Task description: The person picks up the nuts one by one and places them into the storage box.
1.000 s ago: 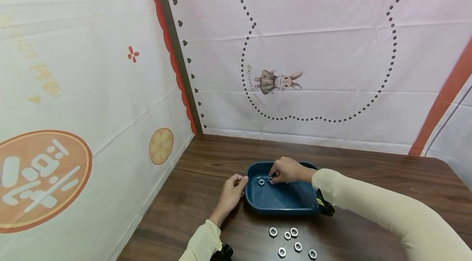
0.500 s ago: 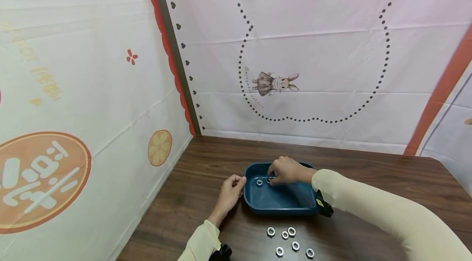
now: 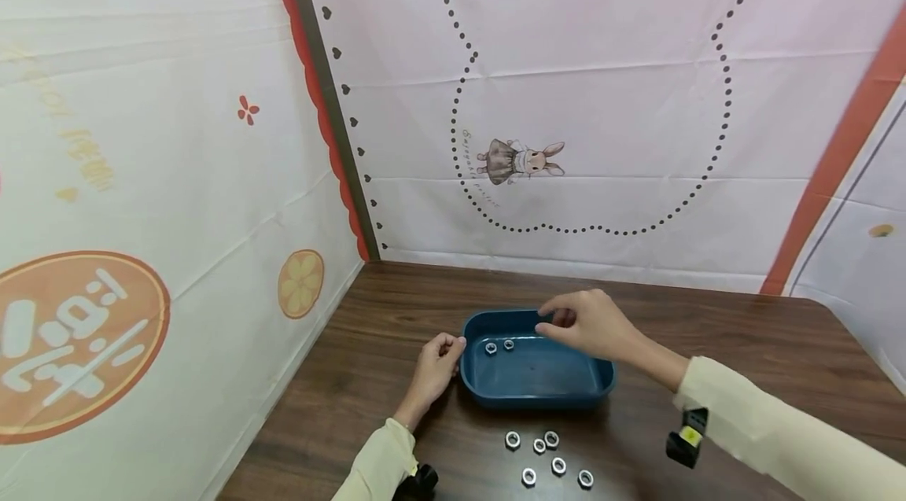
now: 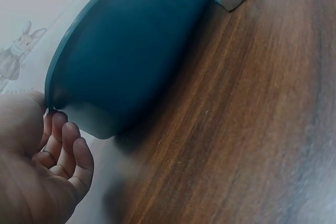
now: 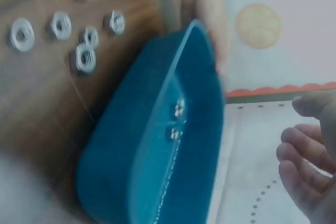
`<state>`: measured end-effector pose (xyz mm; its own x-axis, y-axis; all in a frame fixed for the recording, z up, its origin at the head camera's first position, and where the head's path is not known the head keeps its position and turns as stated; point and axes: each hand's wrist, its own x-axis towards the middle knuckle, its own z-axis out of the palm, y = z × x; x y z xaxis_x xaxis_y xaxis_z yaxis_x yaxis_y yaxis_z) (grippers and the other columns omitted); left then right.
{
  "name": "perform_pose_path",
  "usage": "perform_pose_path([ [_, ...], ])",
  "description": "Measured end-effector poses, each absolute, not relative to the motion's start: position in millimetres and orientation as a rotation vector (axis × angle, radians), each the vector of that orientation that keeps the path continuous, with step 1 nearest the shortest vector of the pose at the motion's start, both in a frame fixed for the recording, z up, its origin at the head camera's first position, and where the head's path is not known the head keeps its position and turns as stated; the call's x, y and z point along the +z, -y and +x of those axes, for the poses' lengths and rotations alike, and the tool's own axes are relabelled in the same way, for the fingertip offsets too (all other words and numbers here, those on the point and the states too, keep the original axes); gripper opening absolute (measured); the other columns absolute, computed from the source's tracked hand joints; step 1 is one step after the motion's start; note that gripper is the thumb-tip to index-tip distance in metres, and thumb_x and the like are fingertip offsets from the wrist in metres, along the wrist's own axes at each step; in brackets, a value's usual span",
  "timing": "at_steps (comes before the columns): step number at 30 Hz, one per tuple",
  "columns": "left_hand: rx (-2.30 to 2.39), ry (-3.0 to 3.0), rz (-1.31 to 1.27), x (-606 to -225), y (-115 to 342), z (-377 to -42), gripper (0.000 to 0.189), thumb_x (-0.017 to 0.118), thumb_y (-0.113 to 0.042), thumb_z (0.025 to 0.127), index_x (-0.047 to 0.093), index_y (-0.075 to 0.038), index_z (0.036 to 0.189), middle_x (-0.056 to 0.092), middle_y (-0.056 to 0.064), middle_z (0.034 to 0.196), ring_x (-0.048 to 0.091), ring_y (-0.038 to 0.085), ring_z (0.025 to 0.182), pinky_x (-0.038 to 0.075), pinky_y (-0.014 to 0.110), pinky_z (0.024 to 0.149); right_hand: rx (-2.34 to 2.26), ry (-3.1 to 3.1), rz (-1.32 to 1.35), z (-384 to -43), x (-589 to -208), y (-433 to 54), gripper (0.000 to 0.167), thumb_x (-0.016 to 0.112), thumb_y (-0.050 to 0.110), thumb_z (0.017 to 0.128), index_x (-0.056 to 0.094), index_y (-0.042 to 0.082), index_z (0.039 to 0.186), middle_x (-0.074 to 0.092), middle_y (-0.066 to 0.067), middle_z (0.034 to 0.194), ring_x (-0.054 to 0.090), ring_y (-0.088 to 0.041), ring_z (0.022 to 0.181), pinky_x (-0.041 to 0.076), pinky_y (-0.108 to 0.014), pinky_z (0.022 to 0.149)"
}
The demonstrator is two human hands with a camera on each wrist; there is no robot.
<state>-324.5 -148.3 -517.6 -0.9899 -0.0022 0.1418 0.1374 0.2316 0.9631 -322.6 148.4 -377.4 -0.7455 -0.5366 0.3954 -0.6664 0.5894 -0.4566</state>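
A blue plastic tray [image 3: 538, 399] stands on the table, with two metal nuts [image 3: 491, 348] lying inside at its left end. My left hand [image 3: 433, 367] pinches the tray's left rim between thumb and fingers; the left wrist view shows that grip on the tray wall [image 4: 121, 51] up close. Above the tray's back right part hovers my right hand [image 3: 591, 324], its thumb and fingers apart and nothing between them. In the right wrist view the right hand [image 5: 310, 150] is likewise bare, its fingers loosely bent beside the tray [image 5: 121, 129].
Several loose hex nuts [image 3: 558, 466] lie on the wooden table [image 3: 679, 422] in front of the tray. A printed white cloth [image 3: 602, 131] hangs behind the table, and another covers the left side [image 3: 212, 186].
My right hand has let go of a nut inside the tray, then risen and moved right with its fingers spread. The left hand keeps its hold on the rim.
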Motion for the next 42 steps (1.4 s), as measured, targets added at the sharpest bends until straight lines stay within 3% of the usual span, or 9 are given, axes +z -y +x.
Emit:
perform_pose_path([
  [11,-1.871,2.374,-0.116,-516.6,148.9,-325.6,0.033,0.06,-0.03,0.105,0.065,0.002,0.1,0.056,0.001,0.076,0.055,0.012,0.066,0.05,0.024,0.06,1.159,2.573,0.671,-268.4,-412.1,-187.5,0.016,0.081,0.026,0.089,0.078,0.015,0.101,0.067,0.017,0.075,0.062,-0.001,0.065,0.055,-0.025,0.06],
  [28,-1.897,2.37,-0.097,-519.5,148.5,-328.4,0.03,0.06,-0.03,0.105,0.066,-0.001,0.1,0.057,0.002,0.079,0.056,0.014,0.068,0.051,0.025,0.062,1.263,2.685,0.865,-218.2,-496.4,-195.1,0.014,0.081,0.026,0.089,0.077,0.013,0.091,0.063,0.02,0.076,0.056,0.005,0.066,0.051,-0.021,0.056],
  [34,-1.915,2.35,-0.103,-520.6,148.3,-328.0,0.032,0.059,-0.028,0.105,0.065,0.003,0.103,0.06,0.008,0.081,0.055,0.014,0.069,0.05,0.025,0.062,1.284,2.71,0.832,-210.5,-505.9,-194.2,0.011,0.082,0.026,0.088,0.078,0.017,0.09,0.063,0.021,0.075,0.056,0.005,0.066,0.049,-0.021,0.055],
  [37,-1.913,2.354,-0.106,-511.1,146.2,-322.2,0.032,0.058,-0.023,0.106,0.064,0.008,0.105,0.062,0.019,0.084,0.055,0.014,0.069,0.051,0.026,0.063,1.281,2.709,0.834,-208.7,-507.8,-194.2,0.011,0.082,0.027,0.087,0.077,0.018,0.09,0.062,0.021,0.075,0.055,0.006,0.066,0.049,-0.021,0.055],
  [42,-1.902,2.367,-0.111,-509.9,145.7,-322.2,0.032,0.057,-0.021,0.107,0.063,0.01,0.105,0.06,0.013,0.08,0.055,0.015,0.068,0.051,0.026,0.062,1.297,2.729,0.817,-207.0,-509.8,-194.7,0.012,0.082,0.029,0.088,0.077,0.018,0.09,0.062,0.021,0.075,0.055,0.006,0.066,0.049,-0.021,0.055],
])
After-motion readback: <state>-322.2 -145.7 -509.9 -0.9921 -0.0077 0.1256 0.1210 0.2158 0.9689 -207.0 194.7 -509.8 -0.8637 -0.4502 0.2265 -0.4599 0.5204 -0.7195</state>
